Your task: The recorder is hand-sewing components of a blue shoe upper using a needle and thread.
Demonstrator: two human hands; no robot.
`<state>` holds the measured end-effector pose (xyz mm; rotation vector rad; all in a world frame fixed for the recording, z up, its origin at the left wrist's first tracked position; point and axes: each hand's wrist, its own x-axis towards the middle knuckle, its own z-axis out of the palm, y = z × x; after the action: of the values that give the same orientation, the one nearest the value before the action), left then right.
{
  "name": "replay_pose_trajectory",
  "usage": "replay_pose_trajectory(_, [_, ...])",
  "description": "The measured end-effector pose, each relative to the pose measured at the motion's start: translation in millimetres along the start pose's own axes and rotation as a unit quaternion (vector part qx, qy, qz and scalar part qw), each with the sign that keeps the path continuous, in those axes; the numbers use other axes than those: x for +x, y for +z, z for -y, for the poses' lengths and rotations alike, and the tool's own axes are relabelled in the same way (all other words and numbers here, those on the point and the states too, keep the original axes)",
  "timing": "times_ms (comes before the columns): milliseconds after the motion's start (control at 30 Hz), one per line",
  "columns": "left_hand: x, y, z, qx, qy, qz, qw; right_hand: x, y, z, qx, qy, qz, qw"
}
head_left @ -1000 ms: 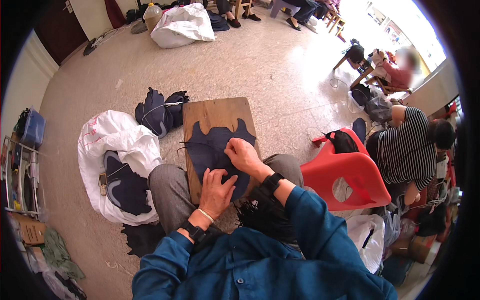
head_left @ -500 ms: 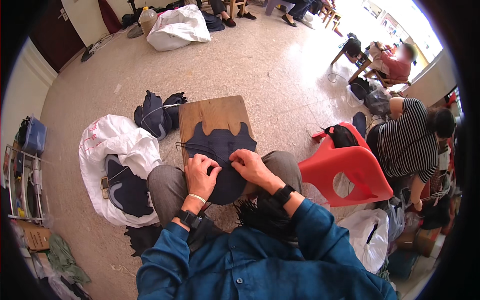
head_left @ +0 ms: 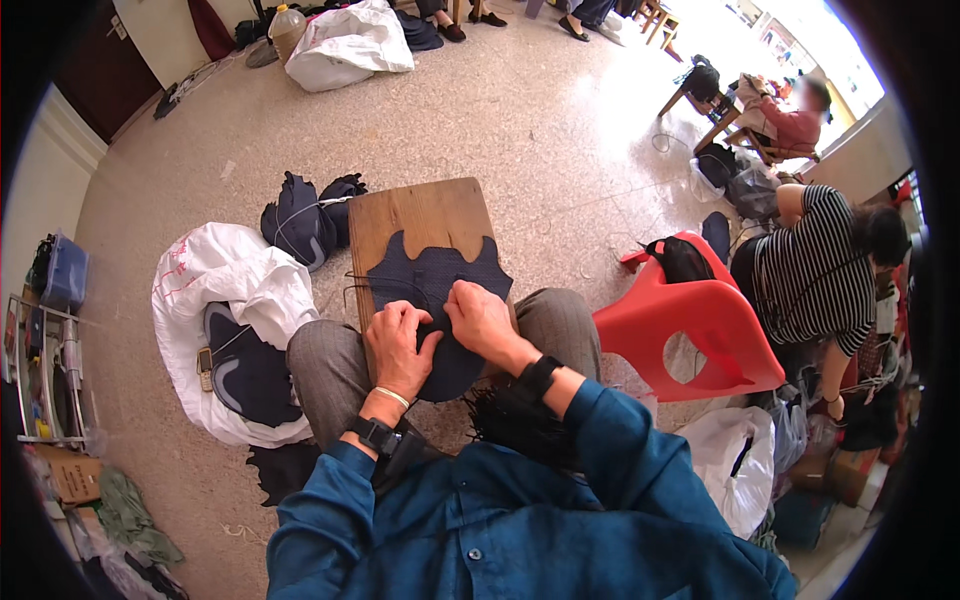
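Note:
A dark navy fabric piece with a lobed far edge, looking like a flat shoe upper (head_left: pixel 436 272), lies across a wooden stool (head_left: pixel 445 208) between my knees. My left hand (head_left: pixel 402 345) rests on its left part, thumb and fingers bent in on the fabric. Close by on the right, my right hand (head_left: pixel 482 322) is closed in a pinch over the middle; what its fingertips hold is hidden. A thin dark cord (head_left: pixel 362 283) loops over the left edge of the piece beside my left fingers. Black fringe-like strands (head_left: pixel 515 425) hang below, between my legs.
At left are a white sack (head_left: pixel 180 330) with dark pieces and a phone (head_left: pixel 205 370), and a tied dark bundle (head_left: pixel 298 222). A red plastic chair (head_left: pixel 690 325) stands close at right, near a person in stripes (head_left: pixel 810 265). Another person (head_left: pixel 790 125) sits farther back.
My right hand has drawn in slightly left and upright, closer to my left hand. The cord's loop has shifted and opened wider. The whole view has tilted a little.

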<state>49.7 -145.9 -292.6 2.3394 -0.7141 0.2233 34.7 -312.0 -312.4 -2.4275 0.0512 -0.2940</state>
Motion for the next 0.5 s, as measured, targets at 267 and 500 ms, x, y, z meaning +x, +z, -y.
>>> replay_pose_trajectory(267, [10.0,5.3,21.9,-0.054,-0.030,-0.022,0.998,-2.4,-10.8,4.2,0.077,-0.021,-0.015,0.997])
replay_pose_trajectory(500, [39.3,8.2,15.0,0.036,-0.059,0.105,0.992,0.6,-7.6,3.7,-0.010,-0.034,0.013,0.999])
